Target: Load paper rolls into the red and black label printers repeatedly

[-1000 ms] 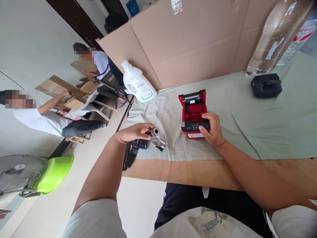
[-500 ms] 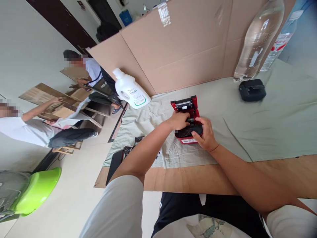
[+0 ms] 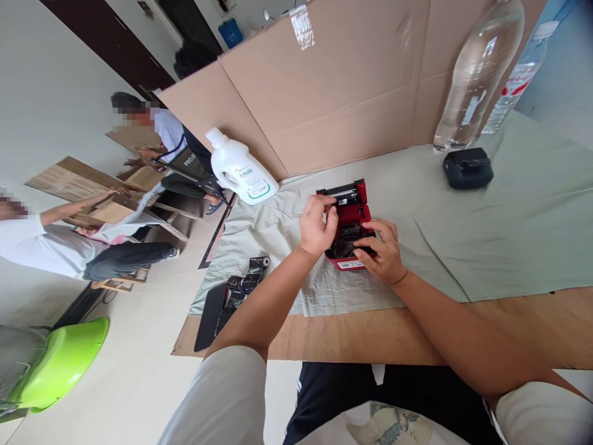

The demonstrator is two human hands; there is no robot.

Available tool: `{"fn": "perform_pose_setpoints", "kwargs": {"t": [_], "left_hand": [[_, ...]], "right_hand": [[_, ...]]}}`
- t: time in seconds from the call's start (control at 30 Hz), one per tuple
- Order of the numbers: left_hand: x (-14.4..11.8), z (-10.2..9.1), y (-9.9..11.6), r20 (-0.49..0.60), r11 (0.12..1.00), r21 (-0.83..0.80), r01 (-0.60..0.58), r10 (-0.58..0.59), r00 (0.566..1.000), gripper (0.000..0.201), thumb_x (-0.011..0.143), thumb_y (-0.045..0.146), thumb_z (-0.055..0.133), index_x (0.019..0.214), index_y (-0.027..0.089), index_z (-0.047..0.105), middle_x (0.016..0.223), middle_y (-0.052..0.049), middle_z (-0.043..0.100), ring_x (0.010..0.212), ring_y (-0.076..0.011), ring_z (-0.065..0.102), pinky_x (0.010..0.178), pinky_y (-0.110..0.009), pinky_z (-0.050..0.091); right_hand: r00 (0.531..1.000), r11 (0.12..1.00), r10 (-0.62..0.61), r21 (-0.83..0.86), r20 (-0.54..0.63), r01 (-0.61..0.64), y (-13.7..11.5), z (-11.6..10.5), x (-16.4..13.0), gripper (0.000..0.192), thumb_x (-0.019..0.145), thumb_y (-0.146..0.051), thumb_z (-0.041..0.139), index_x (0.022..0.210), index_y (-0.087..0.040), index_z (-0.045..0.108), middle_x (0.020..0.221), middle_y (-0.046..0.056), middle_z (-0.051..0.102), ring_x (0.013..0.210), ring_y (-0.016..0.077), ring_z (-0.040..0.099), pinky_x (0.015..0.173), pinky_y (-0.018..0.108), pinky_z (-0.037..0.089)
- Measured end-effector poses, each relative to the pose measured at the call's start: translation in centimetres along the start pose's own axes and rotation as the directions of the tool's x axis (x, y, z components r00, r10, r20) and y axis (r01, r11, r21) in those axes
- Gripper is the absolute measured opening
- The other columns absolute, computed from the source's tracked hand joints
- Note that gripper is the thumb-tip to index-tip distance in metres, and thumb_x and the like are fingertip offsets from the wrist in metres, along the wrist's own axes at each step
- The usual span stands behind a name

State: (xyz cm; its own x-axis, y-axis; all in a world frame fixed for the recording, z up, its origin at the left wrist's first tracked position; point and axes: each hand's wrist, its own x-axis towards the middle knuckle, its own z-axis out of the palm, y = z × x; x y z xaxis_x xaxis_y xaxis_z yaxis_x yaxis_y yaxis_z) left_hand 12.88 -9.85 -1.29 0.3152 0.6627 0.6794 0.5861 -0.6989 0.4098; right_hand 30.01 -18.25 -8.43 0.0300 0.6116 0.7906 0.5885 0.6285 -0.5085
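The cardboard wall (image 3: 352,105) stands behind the red printer (image 3: 349,225) and the pale cloth (image 3: 463,228) lies under it; a white jug (image 3: 241,169) leans beyond the printer's left side, a clear bottle (image 3: 479,74) and a small black case (image 3: 467,168) sit well off to its right, and a black wrapper (image 3: 231,295) lies near its left on the cloth's edge; the printer's lid (image 3: 345,193) stands open at the far end, so the hinge runs across and the body's long axis runs toward the person; the left hand (image 3: 317,225) is just left of the printer, fingers curled up onto the lid's left corner, touching it and holding nothing else; the right hand (image 3: 382,250) clasps the printer's near front right, fingers half closed around the black front edge; the left hand is nearer the lid.
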Motion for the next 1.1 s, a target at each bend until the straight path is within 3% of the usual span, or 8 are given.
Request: {"fn": "perform_pose_setpoints", "kwargs": {"t": [0.07, 0.13, 0.23, 0.37, 0.47, 0.67, 0.93, 1.1], "left_hand": [[-0.3, -0.2, -0.7, -0.041, 1.0, -0.011, 0.003, -0.003, 0.999, 0.05, 0.098, 0.055, 0.039, 0.128, 0.018, 0.056, 0.132, -0.015, 0.056, 0.128, -0.0268, 0.05, 0.111, -0.045, 0.038], [-0.8, -0.3, -1.2, -0.015, 0.999, -0.051, 0.008, -0.009, 1.0, 0.058, 0.099, 0.06, 0.033, 0.137, 0.018, 0.047, 0.142, -0.017, 0.047, 0.138, -0.0285, 0.04, 0.116, -0.048, 0.03], [-2.6, -0.6, -1.1, -0.045, 0.994, -0.113, 0.003, -0.008, 0.999, 0.056, 0.101, 0.056, 0.026, 0.136, 0.018, 0.046, 0.133, -0.016, 0.052, 0.129, -0.0268, 0.048, 0.111, -0.047, 0.036], [-6.4, -0.8, 0.3, -0.079, 0.99, -0.137, -0.031, 0.02, 0.997, 0.046, 0.103, 0.047, 0.026, 0.128, 0.018, 0.051, 0.11, -0.012, 0.06, 0.108, -0.024, 0.057, 0.098, -0.045, 0.046], [-8.7, -0.1, 1.0, -0.079, 0.99, -0.116, -0.083, 0.074, 0.994, 0.04, 0.103, 0.04, 0.029, 0.126, 0.018, 0.052, 0.116, -0.014, 0.059, 0.117, -0.026, 0.055, 0.102, -0.048, 0.044], [-10.1, 2.0, 0.7, -0.187, 0.993, -0.096, -0.065, 0.046, 0.981, 0.041, 0.102, 0.041, 0.029, 0.129, 0.017, 0.048, 0.125, -0.017, 0.054, 0.13, -0.029, 0.048, 0.109, -0.054, 0.04], [-10.3, 2.1, 0.7, -0.185, 0.994, -0.108, -0.001, -0.019, 0.982, 0.043, 0.102, 0.044, 0.028, 0.129, 0.018, 0.047, 0.123, -0.017, 0.056, 0.129, -0.0287, 0.05, 0.109, -0.052, 0.04], [-11.3, 2.6, 0.2, -0.192, 0.976, -0.198, 0.091, -0.129, 0.973, 0.054, 0.099, 0.054, 0.032, 0.137, 0.017, 0.043, 0.137, -0.02, 0.048, 0.135, -0.0302, 0.045, 0.114, -0.052, 0.035]], "right_hand": [[1.0, 1.0, 0.002, -0.017, -0.009, -0.003, 0.0, 0.0, -0.1, 0.019, 0.086, -0.041, 0.061, 0.083, -0.025, 0.071, 0.119, 0.009, 0.057, 0.117, 0.0303, 0.05, 0.104, 0.053, 0.044], [0.999, 0.999, -0.023, -0.029, -0.042, 0.022, 0.0, 0.0, -0.1, 0.02, 0.085, -0.044, 0.063, 0.081, -0.024, 0.068, 0.122, 0.009, 0.056, 0.119, 0.0314, 0.049, 0.104, 0.054, 0.043], [0.996, 0.997, -0.051, -0.064, -0.074, 0.047, 0.1, 0.1, -0.2, 0.03, 0.082, -0.055, 0.064, 0.085, -0.025, 0.065, 0.128, 0.01, 0.053, 0.125, 0.0342, 0.047, 0.105, 0.056, 0.043], [0.996, 0.997, -0.024, -0.07, -0.081, 0.019, 0.2, 0.5, -0.2, 0.063, 0.073, -0.069, 0.068, 0.116, -0.025, 0.055, 0.136, 0.015, 0.051, 0.13, 0.0383, 0.046, 0.107, 0.061, 0.041], [0.999, 0.999, -0.021, -0.03, -0.046, 0.02, 0.2, 0.8, -0.2, 0.079, 0.071, -0.066, 0.073, 0.131, -0.023, 0.046, 0.131, 0.016, 0.057, 0.129, 0.0381, 0.051, 0.106, 0.06, 0.042], [1.0, 0.995, 0.025, -0.094, 0.011, -0.024, 0.1, 0.7, -0.1, 0.075, 0.069, -0.063, 0.076, 0.126, -0.019, 0.052, 0.117, 0.015, 0.067, 0.121, 0.0367, 0.059, 0.103, 0.056, 0.045], [0.993, 0.99, 0.107, -0.095, 0.058, -0.102, -0.1, 0.9, 0.2, 0.065, 0.066, -0.069, 0.076, 0.109, -0.022, 0.061, 0.109, 0.013, 0.072, 0.114, 0.0366, 0.063, 0.102, 0.054, 0.045], [0.995, 0.99, 0.092, 0.105, -0.025, -0.089, 1.1, 0.6, -0.3, 0.056, 0.088, -0.066, 0.051, 0.12, -0.021, 0.055, 0.122, 0.015, 0.064, 0.121, 0.0322, 0.057, 0.101, 0.053, 0.046]]}}
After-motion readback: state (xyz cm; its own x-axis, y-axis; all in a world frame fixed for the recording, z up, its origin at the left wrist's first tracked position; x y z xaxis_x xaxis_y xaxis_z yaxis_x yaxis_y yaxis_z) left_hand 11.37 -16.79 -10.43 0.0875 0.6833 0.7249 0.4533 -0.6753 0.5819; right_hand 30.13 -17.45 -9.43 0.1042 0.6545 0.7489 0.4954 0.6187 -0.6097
